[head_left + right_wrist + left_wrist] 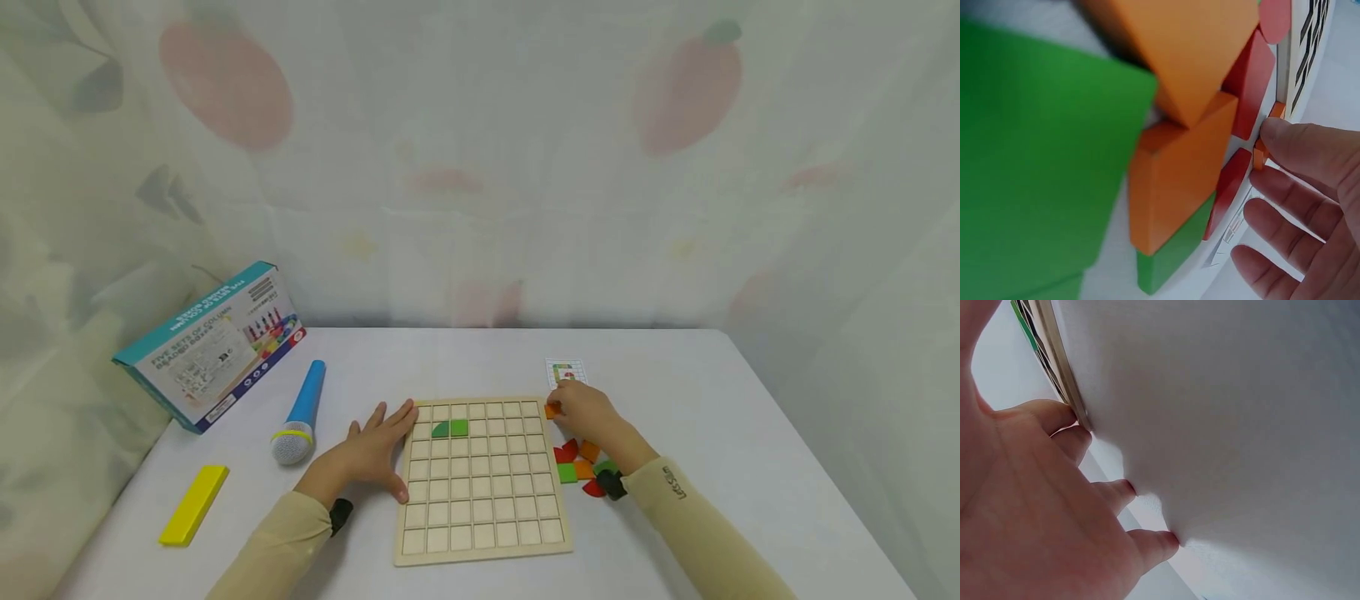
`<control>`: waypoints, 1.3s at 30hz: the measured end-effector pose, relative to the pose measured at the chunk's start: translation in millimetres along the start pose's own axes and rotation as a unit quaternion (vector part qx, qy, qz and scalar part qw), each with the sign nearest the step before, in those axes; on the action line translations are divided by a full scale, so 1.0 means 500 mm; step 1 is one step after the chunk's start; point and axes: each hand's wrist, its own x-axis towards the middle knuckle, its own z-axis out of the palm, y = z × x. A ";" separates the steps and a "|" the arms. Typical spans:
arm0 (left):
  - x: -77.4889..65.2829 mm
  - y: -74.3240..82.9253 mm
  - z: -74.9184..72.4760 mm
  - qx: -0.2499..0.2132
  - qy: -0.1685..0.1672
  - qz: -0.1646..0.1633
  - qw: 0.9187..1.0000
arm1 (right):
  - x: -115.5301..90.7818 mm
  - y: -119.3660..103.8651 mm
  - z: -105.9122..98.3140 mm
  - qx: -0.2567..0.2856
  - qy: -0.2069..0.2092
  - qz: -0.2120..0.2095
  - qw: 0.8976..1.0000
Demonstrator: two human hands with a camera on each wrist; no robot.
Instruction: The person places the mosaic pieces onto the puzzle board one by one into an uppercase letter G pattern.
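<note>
A wooden grid board (483,557) lies flat on the white table. In its cells sit a green quarter-round piece (441,430) and a green square piece (459,427), side by side. My left hand (367,457) is spread at the board's left edge; thumb and fingertips touch the rim there, and in the left wrist view other fingertips rest on the tabletop. At the upper right corner of the board, my right hand (588,414) pinches an orange block (1259,156) between thumb and index finger. Below that hand lie loose red pieces (566,452), orange pieces (589,451) and green pieces (567,473).
A small printed pattern card (566,367) lies just beyond the right hand. On the left are a toy microphone (303,412), a yellow block (193,506) and a leaning cardboard box (217,346). Patterned curtains (480,167) hang behind the table.
</note>
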 end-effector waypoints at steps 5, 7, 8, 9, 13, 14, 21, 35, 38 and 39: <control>-0.001 0.001 -0.002 -0.003 0.000 0.002 1.000 | 0.002 0.000 -0.002 -0.010 0.015 0.013 1.000; -0.002 0.001 -0.003 -0.001 -0.001 0.001 1.000 | 0.003 -0.003 -0.005 -0.009 0.030 0.008 0.999; -0.002 0.001 -0.004 -0.001 -0.001 0.001 1.000 | 0.004 -0.005 -0.008 -0.007 0.038 0.002 0.999; -0.002 0.002 -0.004 0.000 -0.002 0.000 1.000 | 0.005 -0.009 -0.010 -0.005 0.047 -0.005 0.999; -0.001 0.004 -0.006 0.001 -0.003 -0.004 1.000 | 0.009 -0.031 -0.022 -0.009 0.072 -0.040 0.997; -0.002 0.004 -0.007 0.001 -0.003 -0.003 1.000 | 0.011 -0.038 -0.025 -0.012 0.077 -0.050 0.996; -0.004 0.008 -0.010 -0.002 -0.003 -0.004 1.000 | 0.027 -0.097 -0.029 -0.012 0.079 -0.097 0.992; -0.005 0.006 -0.007 -0.007 0.002 0.001 1.000 | 0.050 -0.172 0.001 -0.017 0.032 -0.138 0.990; -0.004 0.005 -0.006 -0.005 0.003 0.000 1.000 | 0.053 -0.179 0.012 -0.024 0.026 -0.143 0.989; -0.003 0.005 -0.005 -0.005 0.002 -0.001 1.000 | 0.053 -0.181 0.016 -0.026 0.024 -0.143 0.989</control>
